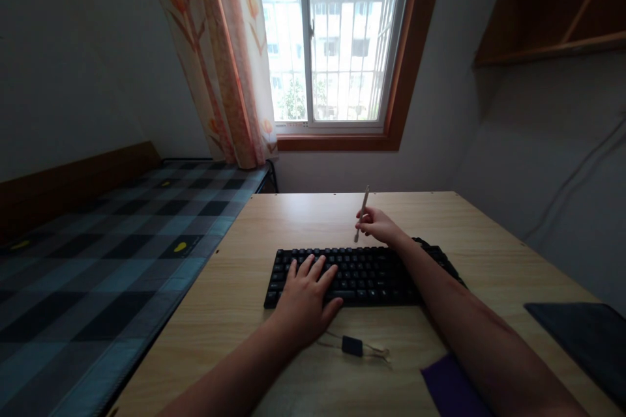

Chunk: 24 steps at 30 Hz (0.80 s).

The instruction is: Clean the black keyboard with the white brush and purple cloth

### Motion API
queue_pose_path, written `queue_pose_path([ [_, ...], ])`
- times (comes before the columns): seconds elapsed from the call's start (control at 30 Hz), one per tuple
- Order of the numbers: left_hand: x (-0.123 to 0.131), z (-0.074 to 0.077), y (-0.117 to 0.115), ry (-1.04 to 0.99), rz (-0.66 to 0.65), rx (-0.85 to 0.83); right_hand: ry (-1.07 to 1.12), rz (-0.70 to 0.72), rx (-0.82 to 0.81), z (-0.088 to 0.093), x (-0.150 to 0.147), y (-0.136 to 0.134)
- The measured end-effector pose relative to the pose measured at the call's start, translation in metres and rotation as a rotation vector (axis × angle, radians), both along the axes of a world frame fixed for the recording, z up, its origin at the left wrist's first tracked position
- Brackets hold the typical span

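Observation:
A black keyboard (362,277) lies on the light wooden table, its right part covered by my right forearm. My left hand (307,296) rests on its left side, fingers spread over the keys and holding nothing. Just beyond the keyboard's far edge, my right hand (379,225) is closed around a slim pale stick (364,199). The stick stands nearly upright with a blunt, slightly wider lower tip, held above the table; its exact kind is unclear. Close to my left thumb lies a small dark rectangular piece (352,346) on a thin cord.
The wooden table (303,215) stands before a window (342,45). A purple cloth-like piece (452,388) lies partly under my right forearm, and a dark mat (577,332) sits at the right. To the left is a bed (147,234) with a checked cover.

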<state>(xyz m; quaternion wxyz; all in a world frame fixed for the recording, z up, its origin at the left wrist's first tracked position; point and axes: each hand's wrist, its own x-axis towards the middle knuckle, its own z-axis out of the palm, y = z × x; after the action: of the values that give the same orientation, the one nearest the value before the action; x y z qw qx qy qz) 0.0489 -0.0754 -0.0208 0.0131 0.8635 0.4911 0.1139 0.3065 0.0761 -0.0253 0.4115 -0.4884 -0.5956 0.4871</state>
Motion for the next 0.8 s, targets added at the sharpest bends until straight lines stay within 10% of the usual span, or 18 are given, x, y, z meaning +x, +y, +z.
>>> queue_pose_path([
  [0.37,0.001,0.0,0.0,-0.008,-0.002,-0.003,-0.079,0.168,-0.145,-0.001,-0.001,-0.004],
  [0.8,-0.001,-0.002,0.001,-0.008,-0.007,0.002,0.097,-0.013,-0.145,-0.009,-0.009,-0.001],
])
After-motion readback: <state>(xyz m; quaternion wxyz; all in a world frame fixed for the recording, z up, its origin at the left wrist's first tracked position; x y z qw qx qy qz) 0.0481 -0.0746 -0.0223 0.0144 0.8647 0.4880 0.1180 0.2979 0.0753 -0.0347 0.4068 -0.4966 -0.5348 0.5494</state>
